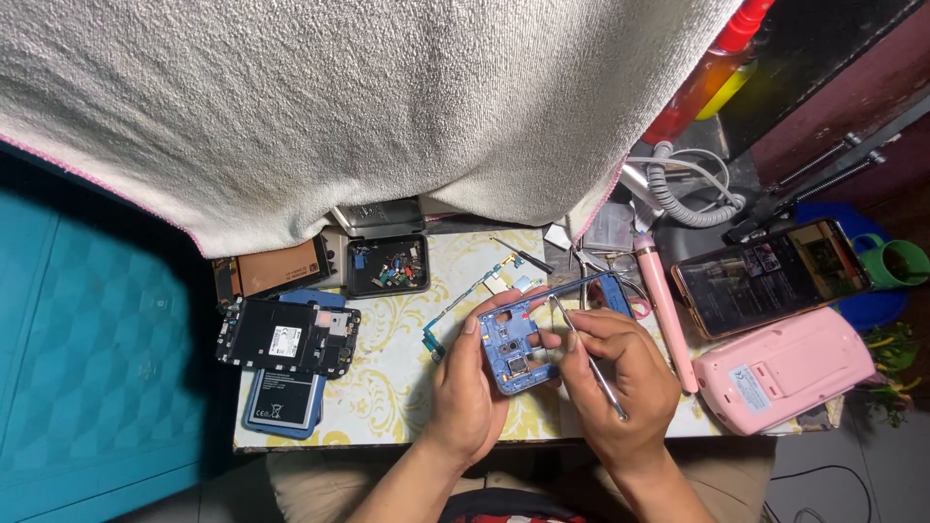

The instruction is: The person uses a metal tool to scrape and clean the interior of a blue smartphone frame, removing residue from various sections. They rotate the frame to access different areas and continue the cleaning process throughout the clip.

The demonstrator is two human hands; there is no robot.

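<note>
Blue frame [528, 334]: phone mid-frame, held above near edge of table [387, 387], just right of table centre. Long axis running from lower left, at left hand, up and to the right toward pink tool [666, 308]. Lower end with camera cut-outs seated in left hand [468, 387]; upper end free, unsupported.

Left hand: clamped on lower left end of frame, thumb on face, fingers behind. Closed firmly on it.

Right hand [620, 373]: just right of frame, closed in pen grip on metal pick [586, 356]. Pick tip at frame's upper inner edge, touching or nearly so; exact contact not resolvable. Fingertips of right hand also resting against frame's right side. Hands close together, both on frame; left nearer its lower end, right nearer its middle and top.

Around frame:
- Circuit board [470, 291] with flex strip, flat on table just left of and behind frame.
- Black tray [387, 264] of small parts, farther left and back.
- Black chassis [288, 336], well left of frame, lying over blue battery [281, 402].
- Screwdriver [521, 255], behind frame.
- Lit phone [770, 276] and pink case [785, 368], well right of frame.
- White towel [368, 97], hanging over back of table.
</note>
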